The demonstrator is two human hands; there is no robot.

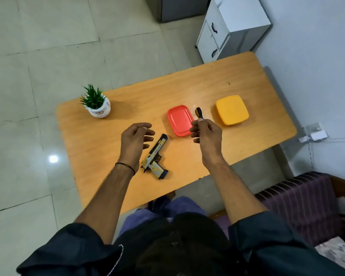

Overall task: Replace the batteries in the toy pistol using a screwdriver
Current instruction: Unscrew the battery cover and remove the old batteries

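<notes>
The toy pistol (156, 157), black with yellow and white patches, lies flat on the wooden table (237, 80), muzzle pointing away from me. My left hand (136, 139) hovers just left of its barrel, fingers spread and curled, holding nothing. My right hand (206, 133) is raised to the right of the pistol and closed around a screwdriver (199, 112). The tool's black and yellow handle sticks up out of my fist; its shaft is hidden in the hand.
A red lidded box (179, 119) sits just beyond the pistol, partly behind my right hand. A yellow lidded box (232, 112) stands further right. A small potted plant (97, 103) is at the table's far left. A white cabinet (227, 26) stands behind the table.
</notes>
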